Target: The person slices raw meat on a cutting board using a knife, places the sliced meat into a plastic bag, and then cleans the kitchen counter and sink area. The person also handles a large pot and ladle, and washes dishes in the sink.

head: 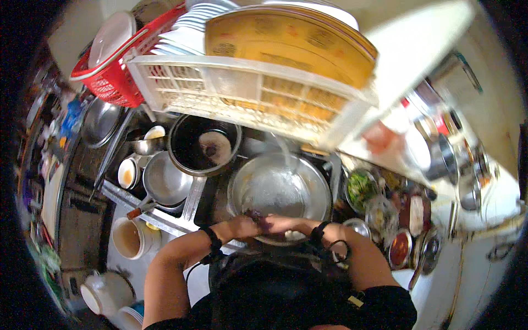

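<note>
A large round metal basin [276,185] stands in the sink before me, wet and shiny inside, with what looks like a blurred stream of water at its far side. Over its near rim my left hand [245,226] and my right hand [280,225] meet. Between them is a small dark purplish thing [258,216], too blurred to name. Both hands seem to touch it, but which one grips it cannot be told. Something pale lies by the near rim, just under my right hand. Dark bands are around both wrists.
A white plastic rack [247,70] with plates and a yellow tray overhangs the sink. Left are a dark pot [204,167], a metal saucepan [167,181], small bowls and a bucket [128,239]. Right are a bowl of greens [361,189] and a red sauce container [400,249].
</note>
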A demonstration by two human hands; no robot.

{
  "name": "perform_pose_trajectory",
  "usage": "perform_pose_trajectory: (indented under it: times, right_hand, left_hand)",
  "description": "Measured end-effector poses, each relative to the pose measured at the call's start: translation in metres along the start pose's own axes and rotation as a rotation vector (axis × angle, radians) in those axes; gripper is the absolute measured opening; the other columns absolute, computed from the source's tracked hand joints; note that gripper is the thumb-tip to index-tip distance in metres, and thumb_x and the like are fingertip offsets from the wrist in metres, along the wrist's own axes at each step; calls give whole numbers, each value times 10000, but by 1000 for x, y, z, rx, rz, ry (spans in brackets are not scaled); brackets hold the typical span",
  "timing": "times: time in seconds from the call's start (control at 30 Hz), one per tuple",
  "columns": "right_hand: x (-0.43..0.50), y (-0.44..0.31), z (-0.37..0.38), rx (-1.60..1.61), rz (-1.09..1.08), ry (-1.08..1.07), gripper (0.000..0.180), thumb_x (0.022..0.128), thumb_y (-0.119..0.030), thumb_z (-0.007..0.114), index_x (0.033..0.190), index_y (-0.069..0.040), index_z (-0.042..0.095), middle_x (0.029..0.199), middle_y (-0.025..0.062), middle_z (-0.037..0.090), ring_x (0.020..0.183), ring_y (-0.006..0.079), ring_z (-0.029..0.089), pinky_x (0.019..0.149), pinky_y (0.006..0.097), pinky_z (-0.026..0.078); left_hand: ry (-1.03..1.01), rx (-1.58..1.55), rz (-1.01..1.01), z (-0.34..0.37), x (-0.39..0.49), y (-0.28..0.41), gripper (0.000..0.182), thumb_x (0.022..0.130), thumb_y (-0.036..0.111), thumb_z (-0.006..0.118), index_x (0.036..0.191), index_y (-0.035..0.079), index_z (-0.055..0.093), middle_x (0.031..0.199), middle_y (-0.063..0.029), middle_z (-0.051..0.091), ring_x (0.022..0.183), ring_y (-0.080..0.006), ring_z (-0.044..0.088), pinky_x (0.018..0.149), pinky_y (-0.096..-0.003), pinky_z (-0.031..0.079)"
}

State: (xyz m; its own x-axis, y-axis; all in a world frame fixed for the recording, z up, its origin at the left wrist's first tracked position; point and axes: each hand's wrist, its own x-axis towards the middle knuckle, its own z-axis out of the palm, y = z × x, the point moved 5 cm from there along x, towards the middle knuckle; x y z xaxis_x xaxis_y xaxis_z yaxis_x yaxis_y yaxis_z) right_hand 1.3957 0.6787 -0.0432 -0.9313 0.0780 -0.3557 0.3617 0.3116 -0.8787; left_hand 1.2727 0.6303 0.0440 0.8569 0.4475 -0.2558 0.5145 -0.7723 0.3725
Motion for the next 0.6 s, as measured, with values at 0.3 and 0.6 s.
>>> perform_pose_trajectory:
  times: [0.3,0.6]
  right_hand:
    - [-164,-158,-115,135,248,616,266,778,-77,648,1037,-51,703,913,56,704,823,140,645,749,301,528]
    - [-193,-307,-101,-608,120,1421,454,716,-88,654,1166,-73,595,1029,145,611,971,338,585,856,413,480]
  left_hand:
    - [491,-385,-96,-110,16,52,350,949,419,535,950,88,648,764,-201,631,748,-399,628,684,-484,497]
    - [559,-1299,-216,-207,32,-7,377,992,373,521,1018,30,674,877,18,634,759,-68,518,683,-239,447]
